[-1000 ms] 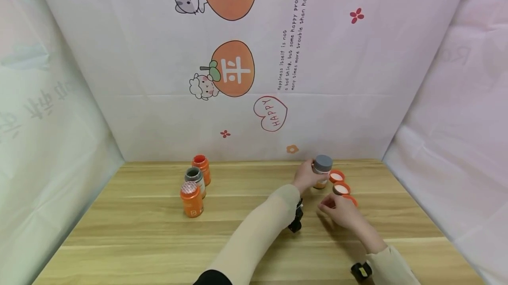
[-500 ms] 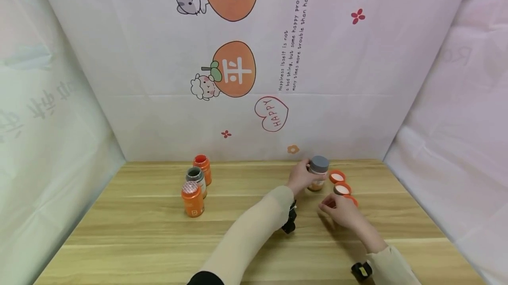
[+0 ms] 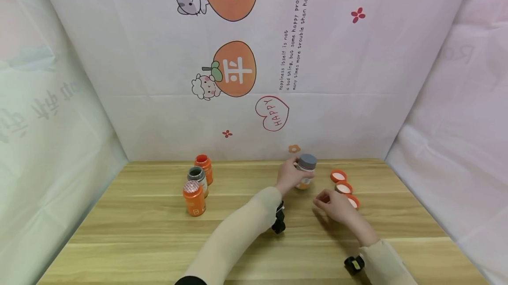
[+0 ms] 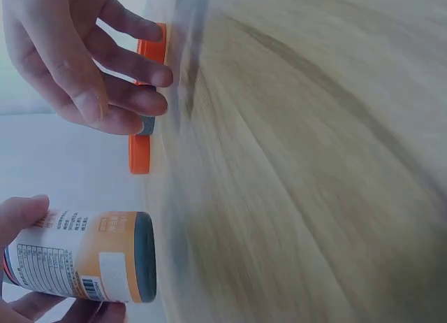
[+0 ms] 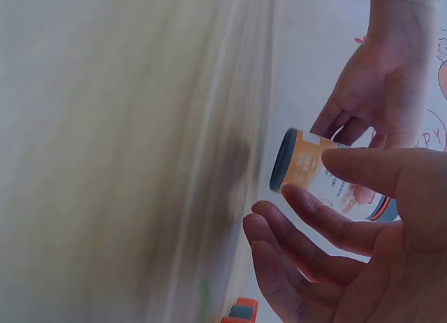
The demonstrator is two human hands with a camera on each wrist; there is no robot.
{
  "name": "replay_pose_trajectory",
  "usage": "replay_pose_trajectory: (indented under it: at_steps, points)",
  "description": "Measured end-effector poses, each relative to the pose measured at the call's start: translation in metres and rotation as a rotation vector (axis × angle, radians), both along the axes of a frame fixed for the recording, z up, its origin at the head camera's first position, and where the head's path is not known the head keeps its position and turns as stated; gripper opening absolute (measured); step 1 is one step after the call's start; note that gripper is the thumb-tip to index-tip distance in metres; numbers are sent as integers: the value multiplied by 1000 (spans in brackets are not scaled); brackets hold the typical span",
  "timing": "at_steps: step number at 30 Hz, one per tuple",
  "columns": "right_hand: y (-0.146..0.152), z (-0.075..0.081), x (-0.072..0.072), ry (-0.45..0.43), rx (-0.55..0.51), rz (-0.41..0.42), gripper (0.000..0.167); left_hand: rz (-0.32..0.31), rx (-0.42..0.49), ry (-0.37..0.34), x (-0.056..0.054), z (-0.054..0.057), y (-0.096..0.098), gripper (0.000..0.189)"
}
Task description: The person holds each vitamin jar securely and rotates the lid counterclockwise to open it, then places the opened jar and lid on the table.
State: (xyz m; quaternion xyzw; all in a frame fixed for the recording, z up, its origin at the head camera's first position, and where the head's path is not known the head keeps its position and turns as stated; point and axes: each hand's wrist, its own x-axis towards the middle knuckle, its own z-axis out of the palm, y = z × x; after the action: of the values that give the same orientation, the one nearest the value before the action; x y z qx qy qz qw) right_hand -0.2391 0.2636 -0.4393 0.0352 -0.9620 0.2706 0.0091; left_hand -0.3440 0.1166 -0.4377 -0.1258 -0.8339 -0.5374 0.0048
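Note:
My left hand (image 3: 289, 175) grips a jar (image 3: 307, 162) with a grey lid and an orange-and-white label. The jar stays upright; its grey base (image 4: 145, 256) looks slightly off the table in the left wrist view. Nearby, my right hand (image 3: 337, 208) holds nothing, its fingers loosely bent, to the right of the jar and lower in the head view. Just beyond it, three loose lids lie with their white insides up: a far orange one (image 3: 338, 176), a middle grey-sided one (image 3: 343, 187) and a near orange one (image 3: 352, 201), partly covered by the right hand.
Three jars stand in a row at the left: an orange one (image 3: 194, 203) with a patterned silvery top, a grey-necked one (image 3: 197, 178) without a lid, and an orange one (image 3: 204, 168) without a lid. White printed cloth (image 3: 178, 130) walls the wooden table (image 3: 139, 232).
My left hand has carried the jar leftward, away from the lids. The right hand has shifted slightly left, showing more of the near lid.

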Motion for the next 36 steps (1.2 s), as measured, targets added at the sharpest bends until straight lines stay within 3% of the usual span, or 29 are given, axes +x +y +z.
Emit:
replay_pose_trajectory:
  at_steps: [13, 26, 36]
  points:
    - [-16, 4, -9, -8, -51, 6, 21, 24, -11, 48, 4, 6, -38, 48]
    - [-30, 8, -8, 35, -72, 25, 20, 54, -29, 92, 14, 13, -64, 50]
    - [-43, 17, -7, 33, -86, 40, 24, 16, 4, 105, 26, 15, -88, 54]
